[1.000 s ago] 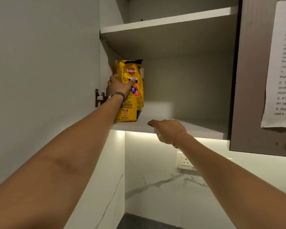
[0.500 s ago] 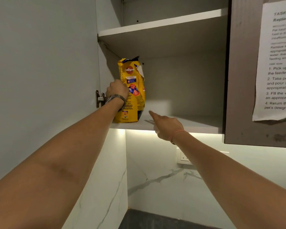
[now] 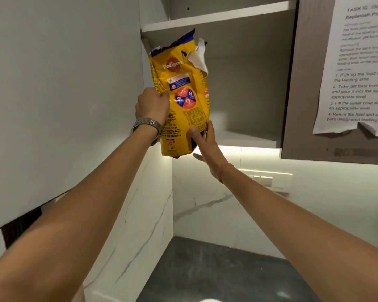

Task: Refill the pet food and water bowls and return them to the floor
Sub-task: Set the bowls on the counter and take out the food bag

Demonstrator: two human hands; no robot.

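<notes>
A yellow pet food bag [image 3: 181, 94] with a torn-open top hangs in the air in front of the open wall cabinet, its bottom past the lower shelf [image 3: 244, 139]. My left hand [image 3: 153, 105], with a metal watch on the wrist, grips the bag's left side at mid-height. My right hand [image 3: 205, 147] presses against the bag's lower right corner, thumb on its front and fingers under it. No bowls are in view.
The open cabinet door [image 3: 52, 94] fills the left. A closed door [image 3: 303, 83] on the right carries a taped task sheet [image 3: 362, 66]. Below are a marble backsplash with a switch plate [image 3: 268, 179] and a dark countertop [image 3: 216, 271].
The bag was standing on the lower shelf; my left hand has lifted it out toward me. My right hand has moved from the shelf edge to the bag's lower corner.
</notes>
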